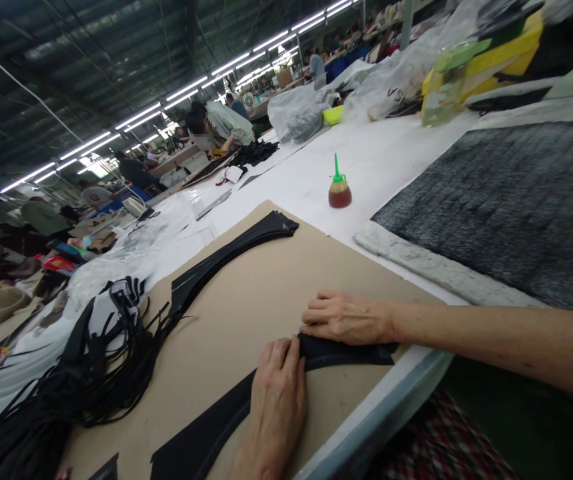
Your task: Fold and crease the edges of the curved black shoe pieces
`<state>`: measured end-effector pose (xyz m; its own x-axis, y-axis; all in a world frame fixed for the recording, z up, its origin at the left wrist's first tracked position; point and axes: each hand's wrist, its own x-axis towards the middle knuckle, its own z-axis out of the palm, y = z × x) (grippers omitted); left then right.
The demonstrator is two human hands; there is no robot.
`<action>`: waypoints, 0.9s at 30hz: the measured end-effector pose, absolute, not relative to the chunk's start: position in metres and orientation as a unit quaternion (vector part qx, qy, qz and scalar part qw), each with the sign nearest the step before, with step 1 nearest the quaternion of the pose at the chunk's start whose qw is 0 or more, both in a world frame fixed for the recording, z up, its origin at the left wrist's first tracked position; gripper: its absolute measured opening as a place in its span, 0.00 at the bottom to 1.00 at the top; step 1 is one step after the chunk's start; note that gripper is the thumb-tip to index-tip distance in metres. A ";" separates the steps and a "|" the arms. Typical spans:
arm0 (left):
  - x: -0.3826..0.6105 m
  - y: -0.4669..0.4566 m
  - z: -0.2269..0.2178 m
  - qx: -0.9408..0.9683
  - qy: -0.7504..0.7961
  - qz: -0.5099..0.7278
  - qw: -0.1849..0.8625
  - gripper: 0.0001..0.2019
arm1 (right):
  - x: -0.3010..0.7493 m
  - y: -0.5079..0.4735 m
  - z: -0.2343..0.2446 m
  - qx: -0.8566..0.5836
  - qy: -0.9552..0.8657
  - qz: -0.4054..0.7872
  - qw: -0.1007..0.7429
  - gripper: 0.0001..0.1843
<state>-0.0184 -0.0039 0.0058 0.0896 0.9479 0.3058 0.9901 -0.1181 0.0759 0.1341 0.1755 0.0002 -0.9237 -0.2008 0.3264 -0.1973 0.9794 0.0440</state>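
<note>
A curved black piece of leather-like material (226,415) lies on a beige board in front of me. My left hand (277,393) bears down on its middle, fingers bent and close together at the upper edge. Just to the right, my right hand (343,319) has its fingers curled together on the same edge, the fingertips close to my left ones. The undersides of both hands' fingers are hidden. Farther up the board rests a stack of similar curved black pieces (231,250).
A tangle of black strips (111,373) covers the left side of the beige board (246,293). Beyond stands a small bottle with a green spout (340,192). A dark textured slab (506,207) lies at right. Plastic bags (299,110) and a person bending over (226,127) are farther back.
</note>
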 end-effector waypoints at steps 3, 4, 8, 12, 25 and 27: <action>-0.016 -0.002 0.000 -0.741 -0.655 -0.128 0.080 0.15 | 0.137 0.179 0.000 0.107 -0.980 -0.011 0.169 0.10; -0.017 -0.002 -0.001 -0.741 -0.654 -0.124 0.086 0.15 | 0.138 0.181 0.000 0.109 -0.980 -0.011 0.168 0.10; -0.015 -0.003 -0.001 -0.736 -0.660 -0.113 0.102 0.16 | 0.146 0.188 -0.002 0.099 -0.980 -0.011 0.173 0.09; -0.009 0.000 0.000 -0.717 -0.683 -0.082 0.108 0.17 | 0.154 0.194 -0.006 0.089 -0.980 -0.017 0.178 0.11; 0.008 0.012 0.009 -0.696 -0.704 -0.014 0.138 0.18 | 0.187 0.204 -0.007 0.019 -0.985 0.097 0.144 0.26; 0.009 0.012 0.008 -0.695 -0.704 -0.012 0.143 0.19 | 0.191 0.205 -0.009 0.004 -0.984 0.105 0.141 0.28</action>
<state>0.0087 0.0119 0.0085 0.0071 0.9760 0.2175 0.9827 0.0334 -0.1821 0.1912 0.2050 -0.0095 -0.9603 0.0206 0.2782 -0.0382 0.9781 -0.2045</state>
